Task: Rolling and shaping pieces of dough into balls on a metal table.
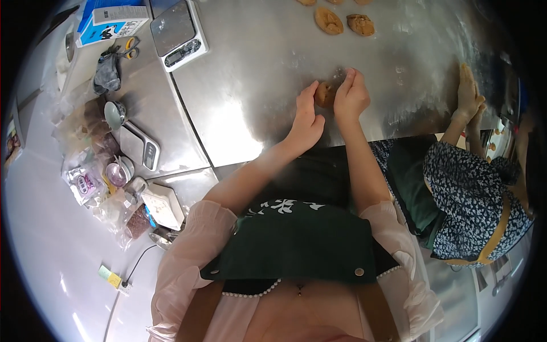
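On the near side is a dark green apron (296, 248), before the steel table (256, 74), which is shiny, with whitish smears at right. The left hand (306, 121) and the right hand (351, 98) curve with partly bent fingers around a brown dough piece (324, 96) between them; whether they grip it, I cannot tell. Farther, a white scale (181, 37) lies at left, and shaped dough pieces (329, 21) lie beyond the hands.

Head-worn fisheye, downward over the worktable (256, 51)
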A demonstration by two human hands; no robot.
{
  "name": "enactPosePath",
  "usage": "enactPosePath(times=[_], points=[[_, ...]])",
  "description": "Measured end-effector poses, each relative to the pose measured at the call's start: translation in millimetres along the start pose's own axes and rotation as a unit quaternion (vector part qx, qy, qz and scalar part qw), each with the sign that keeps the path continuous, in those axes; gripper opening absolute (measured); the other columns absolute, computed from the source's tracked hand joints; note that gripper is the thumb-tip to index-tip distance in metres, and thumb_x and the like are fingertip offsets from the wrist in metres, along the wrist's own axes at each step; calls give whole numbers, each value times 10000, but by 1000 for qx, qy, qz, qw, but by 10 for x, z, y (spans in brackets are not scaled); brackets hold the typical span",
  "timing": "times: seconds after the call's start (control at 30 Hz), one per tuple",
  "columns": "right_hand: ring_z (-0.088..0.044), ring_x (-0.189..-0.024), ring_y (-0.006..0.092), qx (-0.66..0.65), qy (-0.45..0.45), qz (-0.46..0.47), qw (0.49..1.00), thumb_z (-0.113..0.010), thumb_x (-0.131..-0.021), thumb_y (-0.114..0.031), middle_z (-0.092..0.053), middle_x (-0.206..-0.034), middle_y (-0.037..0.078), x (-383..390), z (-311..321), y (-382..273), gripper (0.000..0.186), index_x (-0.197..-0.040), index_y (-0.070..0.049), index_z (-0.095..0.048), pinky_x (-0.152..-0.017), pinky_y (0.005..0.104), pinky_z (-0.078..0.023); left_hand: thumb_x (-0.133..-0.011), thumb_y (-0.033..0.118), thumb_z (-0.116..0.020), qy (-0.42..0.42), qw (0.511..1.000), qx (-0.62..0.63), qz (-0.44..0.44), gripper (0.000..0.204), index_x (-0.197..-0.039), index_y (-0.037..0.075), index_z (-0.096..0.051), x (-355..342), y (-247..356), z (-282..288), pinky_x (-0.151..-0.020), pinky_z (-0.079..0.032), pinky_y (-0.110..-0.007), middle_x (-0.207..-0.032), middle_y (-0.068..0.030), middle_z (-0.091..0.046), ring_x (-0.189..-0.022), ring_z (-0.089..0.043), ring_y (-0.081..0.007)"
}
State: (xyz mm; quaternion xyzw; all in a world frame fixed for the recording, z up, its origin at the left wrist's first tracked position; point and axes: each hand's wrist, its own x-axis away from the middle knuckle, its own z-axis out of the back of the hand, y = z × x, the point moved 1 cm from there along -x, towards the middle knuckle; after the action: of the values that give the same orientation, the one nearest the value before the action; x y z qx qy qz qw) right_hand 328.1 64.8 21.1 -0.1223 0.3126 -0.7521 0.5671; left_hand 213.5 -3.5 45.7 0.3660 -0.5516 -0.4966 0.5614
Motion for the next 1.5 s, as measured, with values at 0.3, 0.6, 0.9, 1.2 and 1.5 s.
enactPosePath(times=[0.3, 0.6, 0.9, 1.2, 1.5], points=[[-635, -590, 322, 19, 23, 41, 999, -541, -924, -222, -664, -698, 107, 136, -225, 88, 171, -882, -94, -646, -526, 417, -483, -754, -117, -404, 16, 1000, -21, 2, 719, -1443, -13, -227, -2, -90, -27, -1145, -230, -395, -1450, -215, -287, -1370, -288, -325], [-648, -625, 311, -56, -2, -15, 998, -538, -930, -242, -683, -752, 94, 72, -49, -111, 186, -895, -107, -662, -549, 413, -494, -753, -109, -417, 1, 999, -47, -16, 703, -1430, -11, -253, 37, -67, 6, -1140, -235, -385, -1432, -211, -306, -1356, -300, -327], [-654, -643, 310, 27, -12, 45, 999, -538, -930, -241, -683, -752, 105, 195, -211, 198, 193, -914, -106, -675, -561, 409, -498, -752, -95, -441, -33, 998, -40, 32, 709, -1430, 1, -259, -139, -198, 19, -1119, -262, -405, -1430, -178, -322, -1334, -325, -317], [-632, -583, 309, -26, 27, 71, 997, -545, -936, -254, -661, -693, 113, 9, -133, 74, 208, -894, -94, -673, -541, 415, -486, -751, -98, -420, 18, 999, -16, -25, 709, -1434, 7, -260, -78, -26, -54, -1118, -250, -372, -1427, -182, -331, -1339, -326, -312], [-643, -632, 332, 4, -27, -38, 999, -522, -937, -248, -668, -712, 109, 97, -187, -57, 206, -908, -104, -667, -567, 425, -494, -748, -119, -385, 36, 998, 45, -4, 700, -1428, -27, -247, 38, -47, -105, -1150, -216, -392, -1440, -204, -301, -1372, -289, -317]])
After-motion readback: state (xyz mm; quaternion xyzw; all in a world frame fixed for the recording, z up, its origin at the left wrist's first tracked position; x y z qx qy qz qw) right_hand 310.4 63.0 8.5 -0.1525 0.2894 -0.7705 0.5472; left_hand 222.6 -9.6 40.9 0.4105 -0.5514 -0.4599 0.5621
